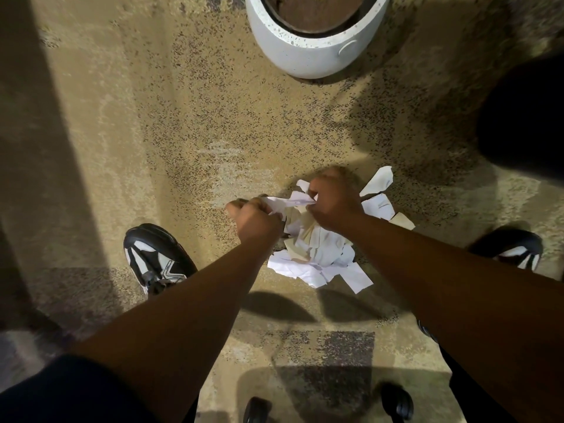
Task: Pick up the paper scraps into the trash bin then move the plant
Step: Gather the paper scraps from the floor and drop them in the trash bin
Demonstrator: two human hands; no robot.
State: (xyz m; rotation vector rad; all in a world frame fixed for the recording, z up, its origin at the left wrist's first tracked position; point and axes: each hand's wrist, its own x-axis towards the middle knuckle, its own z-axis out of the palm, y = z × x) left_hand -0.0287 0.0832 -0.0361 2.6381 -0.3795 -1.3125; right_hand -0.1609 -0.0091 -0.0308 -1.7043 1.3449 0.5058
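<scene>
On the floor (189, 123) we see both hands, left (254, 219) and right (334, 206), with fingers clamped on scraps (317, 254); the pot (305, 53) stands well apart.

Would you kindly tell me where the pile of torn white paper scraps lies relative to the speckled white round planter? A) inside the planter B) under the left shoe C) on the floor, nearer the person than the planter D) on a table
C: the torn white paper scraps lie on the speckled floor between the shoes, apart from the speckled white round planter farther ahead.
</scene>
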